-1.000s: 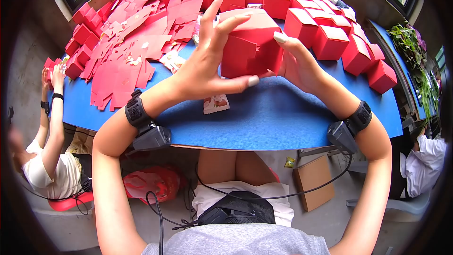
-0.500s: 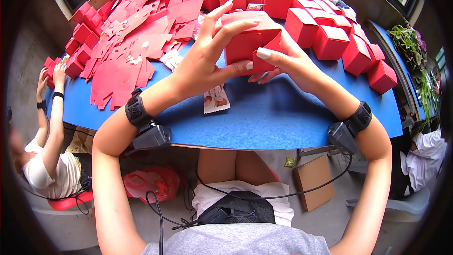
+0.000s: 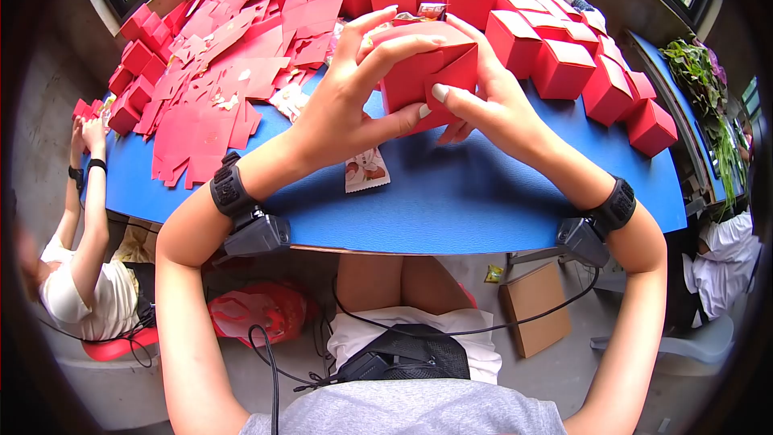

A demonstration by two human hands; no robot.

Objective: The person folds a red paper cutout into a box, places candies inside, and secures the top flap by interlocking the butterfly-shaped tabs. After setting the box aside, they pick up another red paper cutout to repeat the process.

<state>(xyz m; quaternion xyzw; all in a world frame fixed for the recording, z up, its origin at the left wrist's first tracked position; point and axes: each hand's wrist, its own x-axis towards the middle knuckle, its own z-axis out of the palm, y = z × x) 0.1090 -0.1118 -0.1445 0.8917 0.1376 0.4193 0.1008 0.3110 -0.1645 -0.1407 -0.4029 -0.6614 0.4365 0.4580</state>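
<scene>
Between my two hands, above the blue table (image 3: 451, 217), I hold a red paper box (image 3: 407, 80) with overlapping flaps on the side toward me. My left hand (image 3: 366, 89) grips its left side, thumb on the lower front and fingers over the top. My right hand (image 3: 487, 97) wraps the right side, its thumb pressing on a front flap and some fingertips hidden behind the box. A small printed snack packet (image 3: 367, 171) lies on the table below my left hand.
Flat red card sheets (image 3: 201, 125) are heaped at the left. Folded red boxes (image 3: 564, 68) stand in rows at the back right. At the far left, another person's hands (image 3: 90, 133) handle red pieces. A cardboard box (image 3: 535, 310) stands on the floor.
The front flaps of the red box have come together, covering the opening that showed between them. My right thumb has shifted slightly left across the front.
</scene>
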